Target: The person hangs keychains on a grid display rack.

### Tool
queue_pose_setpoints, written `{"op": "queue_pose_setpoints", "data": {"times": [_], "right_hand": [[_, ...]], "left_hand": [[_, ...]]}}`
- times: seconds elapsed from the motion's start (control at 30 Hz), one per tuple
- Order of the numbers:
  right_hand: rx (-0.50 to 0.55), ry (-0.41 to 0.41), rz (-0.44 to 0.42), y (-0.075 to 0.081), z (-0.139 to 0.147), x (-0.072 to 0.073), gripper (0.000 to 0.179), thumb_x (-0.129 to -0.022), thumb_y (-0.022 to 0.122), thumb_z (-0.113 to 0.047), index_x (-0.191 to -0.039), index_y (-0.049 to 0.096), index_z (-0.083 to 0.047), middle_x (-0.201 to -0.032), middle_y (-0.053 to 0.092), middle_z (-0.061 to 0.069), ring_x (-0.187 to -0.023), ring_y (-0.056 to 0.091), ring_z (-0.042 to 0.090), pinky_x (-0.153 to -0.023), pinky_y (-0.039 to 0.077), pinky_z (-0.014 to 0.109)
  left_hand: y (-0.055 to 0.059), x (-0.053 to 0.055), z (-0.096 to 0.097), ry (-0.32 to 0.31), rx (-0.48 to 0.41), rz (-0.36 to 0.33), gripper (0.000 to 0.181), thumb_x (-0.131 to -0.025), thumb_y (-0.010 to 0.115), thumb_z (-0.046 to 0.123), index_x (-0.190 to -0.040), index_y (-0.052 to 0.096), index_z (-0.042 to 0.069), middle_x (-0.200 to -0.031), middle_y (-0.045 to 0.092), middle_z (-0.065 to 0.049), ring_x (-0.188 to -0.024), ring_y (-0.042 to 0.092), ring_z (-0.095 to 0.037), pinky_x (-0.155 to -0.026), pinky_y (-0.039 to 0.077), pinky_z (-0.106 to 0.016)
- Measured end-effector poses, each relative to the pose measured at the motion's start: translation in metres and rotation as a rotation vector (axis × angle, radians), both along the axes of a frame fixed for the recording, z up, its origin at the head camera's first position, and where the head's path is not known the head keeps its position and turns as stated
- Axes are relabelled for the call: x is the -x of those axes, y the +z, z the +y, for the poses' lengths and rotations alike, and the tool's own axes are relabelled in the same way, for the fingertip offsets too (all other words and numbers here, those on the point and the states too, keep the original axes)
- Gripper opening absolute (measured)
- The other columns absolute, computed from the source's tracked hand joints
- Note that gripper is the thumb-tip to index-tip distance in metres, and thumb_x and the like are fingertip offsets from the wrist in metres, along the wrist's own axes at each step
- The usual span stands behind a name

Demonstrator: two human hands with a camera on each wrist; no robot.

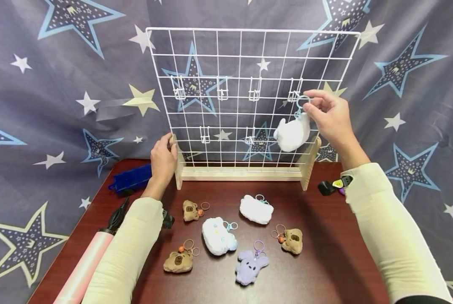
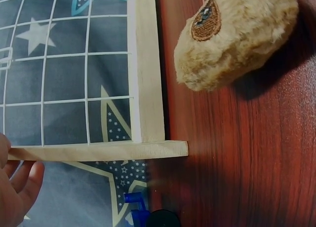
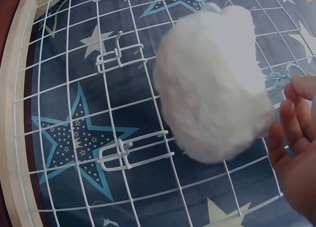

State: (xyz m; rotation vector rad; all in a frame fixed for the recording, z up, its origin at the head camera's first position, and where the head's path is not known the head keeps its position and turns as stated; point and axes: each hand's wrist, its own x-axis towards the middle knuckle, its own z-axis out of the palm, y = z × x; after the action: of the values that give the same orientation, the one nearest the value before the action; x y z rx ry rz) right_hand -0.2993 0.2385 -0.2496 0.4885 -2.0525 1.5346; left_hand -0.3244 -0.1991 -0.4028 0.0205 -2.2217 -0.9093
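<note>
My right hand (image 1: 330, 118) pinches the light-blue ring (image 1: 303, 100) of a white plush keychain (image 1: 294, 134) at the upper right of a white wire grid rack (image 1: 241, 113). The plush hangs below the ring, in front of the grid, beside a white hook (image 1: 294, 95). In the right wrist view the white plush (image 3: 212, 84) fills the middle, and the fingertips are at its blue ring (image 3: 295, 71). My left hand (image 1: 163, 158) holds the top of the rack's left wooden upright (image 1: 177, 162); the left wrist view shows its fingers (image 2: 32, 180) against the wood.
On the dark red table lie brown plush keychains (image 1: 178, 261), white ones (image 1: 256, 210) and a purple one (image 1: 250, 267). More hooks (image 1: 222, 93) hang on the grid. Left of the rack are a blue toy cart (image 1: 131, 179) and a pink cylinder with a black nozzle (image 1: 87, 261).
</note>
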Motion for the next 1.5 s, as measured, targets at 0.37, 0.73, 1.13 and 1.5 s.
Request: {"op": "queue_pose_setpoints", "data": {"times": [0.37, 0.73, 1.13, 1.5], "right_hand": [[0.039, 0.033, -0.027, -0.001, -0.003, 0.009, 0.026, -0.089, 0.070, 0.002, -0.113, 0.076, -0.008, -0.072, 0.069, -0.014, -0.055, 0.057, 0.003, -0.055, 0.047, 0.014], [-0.093, -0.072, -0.080, -0.012, 0.007, 0.006, 0.028, -0.093, 0.069, -0.006, -0.120, 0.070, 0.000, -0.077, 0.065, -0.021, -0.064, 0.058, -0.002, -0.059, 0.050, 0.013], [-0.157, -0.038, -0.104, -0.032, 0.018, -0.009, 0.025, -0.093, 0.067, -0.005, -0.117, 0.070, 0.002, -0.076, 0.064, -0.022, -0.060, 0.054, -0.003, -0.057, 0.045, 0.013], [-0.347, -0.001, -0.094, -0.067, 0.034, -0.022, 0.029, -0.094, 0.069, -0.006, -0.122, 0.068, 0.003, -0.083, 0.063, -0.025, -0.069, 0.057, -0.004, -0.061, 0.044, 0.012]], "left_hand": [[-0.002, 0.002, -0.001, -0.005, -0.001, 0.007, 0.037, -0.096, 0.065, 0.012, -0.133, 0.065, 0.006, -0.115, 0.069, -0.027, -0.107, 0.066, -0.048, -0.096, 0.052, -0.055], [0.000, 0.000, 0.000, -0.004, -0.001, 0.000, 0.038, -0.096, 0.066, 0.012, -0.133, 0.065, 0.007, -0.115, 0.069, -0.027, -0.107, 0.066, -0.049, -0.096, 0.052, -0.056], [-0.001, 0.000, -0.001, -0.006, -0.006, 0.000, 0.037, -0.096, 0.065, 0.012, -0.133, 0.065, 0.006, -0.115, 0.069, -0.028, -0.107, 0.065, -0.049, -0.097, 0.052, -0.056], [-0.002, 0.001, -0.001, -0.009, -0.008, 0.013, 0.038, -0.096, 0.065, 0.011, -0.133, 0.065, 0.006, -0.114, 0.069, -0.028, -0.105, 0.066, -0.049, -0.095, 0.052, -0.056]]}}
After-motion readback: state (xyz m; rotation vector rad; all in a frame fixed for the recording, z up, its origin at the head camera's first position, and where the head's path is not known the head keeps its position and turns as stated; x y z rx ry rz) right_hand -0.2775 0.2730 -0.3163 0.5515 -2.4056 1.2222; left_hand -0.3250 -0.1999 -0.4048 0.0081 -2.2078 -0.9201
